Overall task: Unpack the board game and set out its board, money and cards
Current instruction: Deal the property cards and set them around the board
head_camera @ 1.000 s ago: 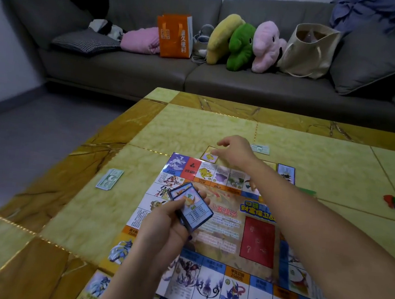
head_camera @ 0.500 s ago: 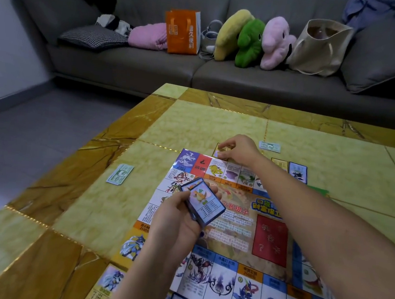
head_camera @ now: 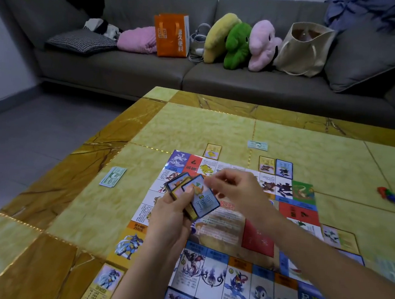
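The game board [head_camera: 227, 227] lies unfolded on the table, over its near middle. My left hand [head_camera: 173, 219] grips a fanned stack of cards [head_camera: 199, 197] above the board's left part. My right hand [head_camera: 236, 190] has its curled fingertips at the far corner of the top card, pinching it. A single yellow card [head_camera: 212, 151] lies just past the board's far edge. Two more cards [head_camera: 275, 167] lie side by side further right along that edge. One green money bill [head_camera: 113, 177] rests left of the board, another bill [head_camera: 257, 145] beyond it.
The yellow marble table [head_camera: 89, 211] drops off at its left edge to grey floor. Coloured game pieces [head_camera: 392, 197] lie at the right. More cards lie at the board's near left [head_camera: 106, 282] and right [head_camera: 338, 237]. A grey sofa [head_camera: 198, 77] with bags and plush toys stands behind.
My right hand left a yellow card beyond the board's far edge and drew back to the stack in my left hand. The camera view tilted down slightly.
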